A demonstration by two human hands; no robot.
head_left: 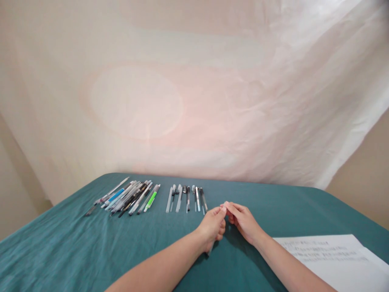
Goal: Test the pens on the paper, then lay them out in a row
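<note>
Centrally, two hands, bare, meeting just above the counter (69, 243), which is dressed in green cloth.

Item: pen (210, 250), one, slim, mostly concealed. Location: inside the left hand, its lower end projecting below the curled fingers, tilted; the upper end, near the meeting fingertips, is too covered to make out.

Left hand (212, 227): fingers curled round the pen, thumb uppermost and reaching to the other hand.

Right hand (241, 221): fingers bent, thumb and index drawn together against the tip of the left thumb; whether they pinch any part of the pen cannot be told.

Row (188, 198): several pens and slender parts, clear, dark and pale, laid roughly parallel beyond the left hand and somewhat to its left; the rightmost lies near that hand.

Pile (130, 196): many pens, overlapping, well to the left of both hands; includes a blue pen (116, 196) and, at the right edge, a green pen (151, 200).

Paper (331, 267): white, with blurred print, partly beneath the line of the right forearm.

Drape (206, 101): pale, creased, behind the counter.
</note>
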